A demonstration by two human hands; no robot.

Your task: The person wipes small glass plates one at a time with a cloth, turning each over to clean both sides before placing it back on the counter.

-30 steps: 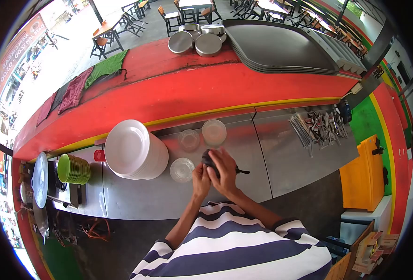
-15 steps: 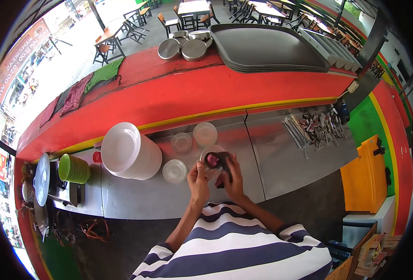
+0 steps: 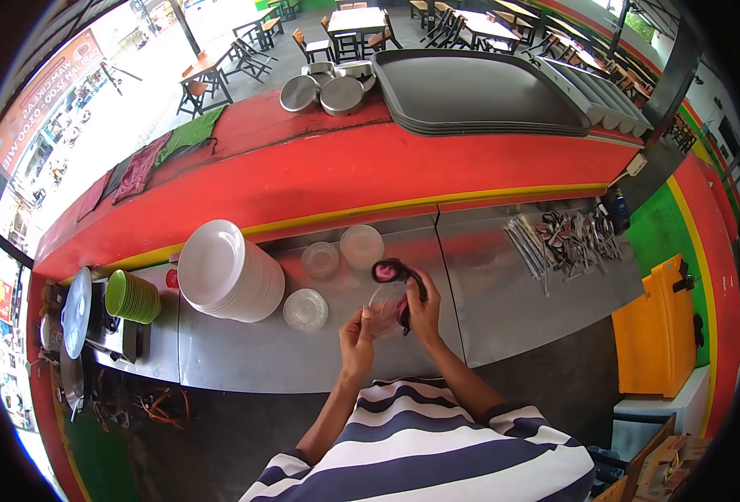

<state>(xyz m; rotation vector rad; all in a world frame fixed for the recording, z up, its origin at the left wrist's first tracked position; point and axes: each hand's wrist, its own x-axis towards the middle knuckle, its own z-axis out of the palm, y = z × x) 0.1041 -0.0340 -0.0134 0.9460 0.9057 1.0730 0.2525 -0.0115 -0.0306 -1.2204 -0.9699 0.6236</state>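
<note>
My left hand (image 3: 357, 341) pinches the near left edge of a clear plastic tub (image 3: 382, 306) above the steel counter. My right hand (image 3: 423, 308) is closed on a dark cloth (image 3: 407, 274) with maroon-pink patches. One folded end of the cloth sticks up beyond the tub, and a lower bit hangs at the tub's right side. Whether my right fingers also touch the tub is hidden. On the counter to the left stand similar clear tubs: a near one (image 3: 305, 310), a small one (image 3: 321, 259) and a cloudier one (image 3: 362, 246).
A tall stack of white bowls (image 3: 257, 284) stands left of the tubs, with stacked green bowls (image 3: 140, 299) farther left. Cutlery (image 3: 567, 238) lies at the counter's right. Metal tins (image 3: 342, 95) and black trays (image 3: 479, 88) sit on the red ledge (image 3: 320, 171) ahead.
The cloth in my right hand has moved from over the tub's mouth to its upper right side. My left hand still holds the tub, now tilted differently.
</note>
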